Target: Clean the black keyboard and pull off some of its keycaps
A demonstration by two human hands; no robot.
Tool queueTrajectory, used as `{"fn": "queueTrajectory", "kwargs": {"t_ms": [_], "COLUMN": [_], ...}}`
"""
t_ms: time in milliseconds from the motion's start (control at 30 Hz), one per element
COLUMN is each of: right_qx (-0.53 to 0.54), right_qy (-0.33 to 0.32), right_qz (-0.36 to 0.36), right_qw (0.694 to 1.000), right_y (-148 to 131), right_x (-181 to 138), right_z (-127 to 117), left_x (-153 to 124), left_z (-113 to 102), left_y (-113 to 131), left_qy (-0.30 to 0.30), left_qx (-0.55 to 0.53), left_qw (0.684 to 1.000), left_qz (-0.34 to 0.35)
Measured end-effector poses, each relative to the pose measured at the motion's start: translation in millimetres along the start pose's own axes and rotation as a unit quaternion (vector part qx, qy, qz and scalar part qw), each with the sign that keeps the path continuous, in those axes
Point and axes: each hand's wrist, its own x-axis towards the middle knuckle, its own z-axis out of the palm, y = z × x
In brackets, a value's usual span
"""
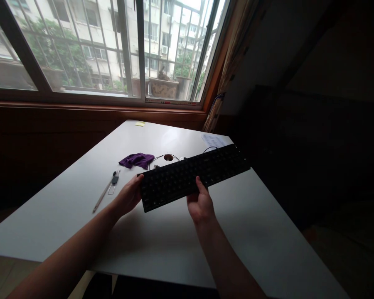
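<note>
A black computer keyboard (174,180) is held up over the white table, keys facing me, its right end higher than its left. My left hand (131,194) grips its left end, with the thumb on the top corner and the other fingers mostly hidden. Near the middle of the lower edge, my right hand (202,203) holds it with the thumb over the keys and the fingers underneath. A thin dark cable (210,148) loops out behind the keyboard. Left of it lies a crumpled purple cloth (137,160).
On the white table (65,207) at left lie a thin brush-like stick (102,197) and a small dark tool with a wire loop (114,180). A cable hole (168,158), a yellow sticky note (140,123) and a written paper (212,140) are farther back, before a barred window.
</note>
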Motion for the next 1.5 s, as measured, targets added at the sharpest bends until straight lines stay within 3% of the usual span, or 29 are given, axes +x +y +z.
{"fn": "queueTrajectory", "kwargs": {"t_ms": [133,333,633,833,1033,1133,1267,1300,1400,1500], "right_qx": [-0.013,0.002,0.009,-0.013,-0.173,-0.361,-0.552,-0.59,-0.69,-0.732], "right_qy": [0.025,0.094,0.09,0.044,-0.094,-0.153,-0.115,-0.097,-0.097,-0.119], "right_qz": [0.028,0.07,0.14,0.194,0.289,0.206,-0.076,-0.146,-0.333,-0.414], "right_qw": [0.999,0.993,0.986,0.98,0.937,0.897,0.823,0.788,0.635,0.528], "right_y": [12.5,23.1,29.6,27.4,1.9,-26.1,-72.6,-83.6,-109.2,-118.8], "right_x": [-11.6,-24.3,-39.0,-53.2,-83.0,-75.6,-34.7,-22.3,13.5,42.4], "right_z": [-9.6,-21.6,-25.7,-28.5,-51.4,-65.3,-88.1,-94.6,-115.0,-132.6], "left_x": [-3.3,-3.1,-2.7,4.3,13.5,13.3,9.8,8.7,5.7,4.0], "left_z": [7.8,10.7,10.8,-4.2,-32.8,-37.1,-32.7,-31.8,-33.3,-38.8], "left_y": [6.3,6.2,11.0,11.7,17.6,24.6,32.0,32.7,31.9,29.1], "left_qy": [0.073,0.104,0.153,0.158,0.152,0.157,0.169,0.171,0.175,0.168], "left_qx": [-0.019,-0.011,0.018,0.071,0.248,0.414,0.551,0.569,0.612,0.565], "left_qw": [0.997,0.993,0.985,0.981,0.956,0.896,0.817,0.805,0.771,0.808], "left_qz": [-0.035,-0.053,-0.074,-0.091,-0.048,-0.029,-0.001,-0.004,-0.009,-0.002]}}
